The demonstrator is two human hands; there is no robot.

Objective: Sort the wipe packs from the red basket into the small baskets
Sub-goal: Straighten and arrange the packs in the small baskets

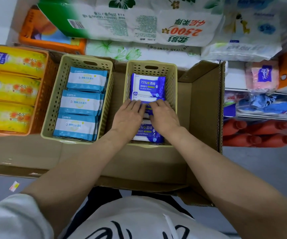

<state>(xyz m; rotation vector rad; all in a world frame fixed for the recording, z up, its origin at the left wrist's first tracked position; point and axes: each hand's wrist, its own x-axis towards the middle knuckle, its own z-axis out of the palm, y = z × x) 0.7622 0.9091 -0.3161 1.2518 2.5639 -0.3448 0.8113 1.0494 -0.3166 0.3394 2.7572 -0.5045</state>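
I press both hands, left (129,113) and right (163,115), fingers flat, seemingly gripping nothing, onto the middle pack (147,107), lying crosswise in the right basket (173,87).

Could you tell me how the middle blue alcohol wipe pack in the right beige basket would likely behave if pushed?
The middle blue alcohol wipe pack, under the left hand and right hand, looks soft and glossy, so it probably flexes and slides easily. Lying flat between neighbouring packs in the beige basket, it seems unlikely to tip.
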